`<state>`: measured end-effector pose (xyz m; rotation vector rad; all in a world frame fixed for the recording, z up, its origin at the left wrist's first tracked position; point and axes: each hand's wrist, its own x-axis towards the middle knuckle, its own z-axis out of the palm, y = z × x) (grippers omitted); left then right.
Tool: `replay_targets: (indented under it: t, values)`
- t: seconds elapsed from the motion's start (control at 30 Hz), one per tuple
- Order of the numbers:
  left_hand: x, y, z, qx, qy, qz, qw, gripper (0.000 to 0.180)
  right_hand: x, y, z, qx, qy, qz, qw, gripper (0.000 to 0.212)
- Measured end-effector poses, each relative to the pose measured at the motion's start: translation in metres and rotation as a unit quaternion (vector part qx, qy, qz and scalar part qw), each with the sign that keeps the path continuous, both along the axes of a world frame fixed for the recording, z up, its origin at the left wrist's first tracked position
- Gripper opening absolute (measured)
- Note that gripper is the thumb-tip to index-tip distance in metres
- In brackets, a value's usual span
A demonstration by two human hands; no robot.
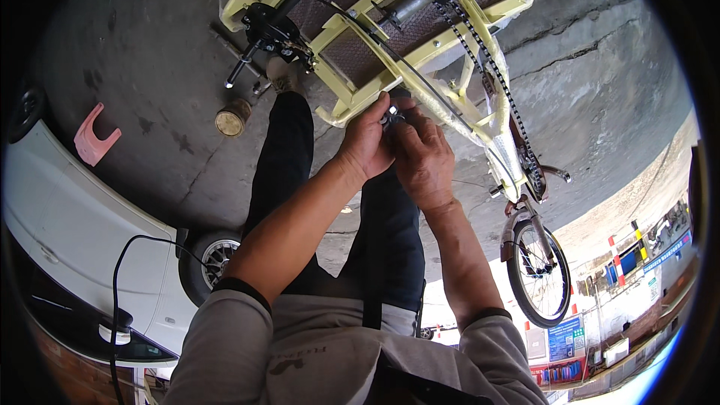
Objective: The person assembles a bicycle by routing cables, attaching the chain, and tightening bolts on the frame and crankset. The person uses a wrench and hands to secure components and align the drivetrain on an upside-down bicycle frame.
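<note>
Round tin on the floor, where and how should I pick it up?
Probably grip the round tin around its curved wall, coming from your left: its body is cylindrical, with no handle visible, and your left trouser leg stands close on its right.

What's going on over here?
Someone is working by hand beside a pale yellow cycle frame. Their left hand and right hand are together around a small shiny metal part, mostly hidden by the fingers. The frame has a bare chain along one side and a spoked wheel at its far end. A white car stands off to the left.
</note>
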<state>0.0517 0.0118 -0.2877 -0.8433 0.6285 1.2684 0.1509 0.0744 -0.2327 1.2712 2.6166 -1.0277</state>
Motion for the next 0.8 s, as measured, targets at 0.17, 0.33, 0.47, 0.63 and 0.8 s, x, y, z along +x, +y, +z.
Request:
replay_targets:
  t: [0.17,0.33,0.47,0.63,0.8]
  values:
    - [0.001,-0.002,0.013,-0.025,-0.019,0.03,0.999,0.043,0.003,-0.003,0.009,0.01,-0.002,0.031,0.999,0.027]
    - [0.004,0.012,0.015,-0.042,0.005,0.079,0.996,0.041,0.005,0.004,0.012,0.0,0.026,0.023,0.999,0.029]
    - [0.003,0.016,0.01,-0.044,0.006,0.09,0.995,0.041,0.002,0.01,0.007,0.03,0.028,0.044,0.998,0.028]
    - [-0.001,0.011,0.0,0.006,-0.02,0.114,0.993,0.042,-0.005,0.011,0.005,0.036,0.02,0.087,0.995,0.03]
    - [-0.005,0.008,-0.009,0.023,-0.016,0.096,0.995,0.04,-0.016,0.013,0.004,0.019,-0.012,0.133,0.991,0.035]
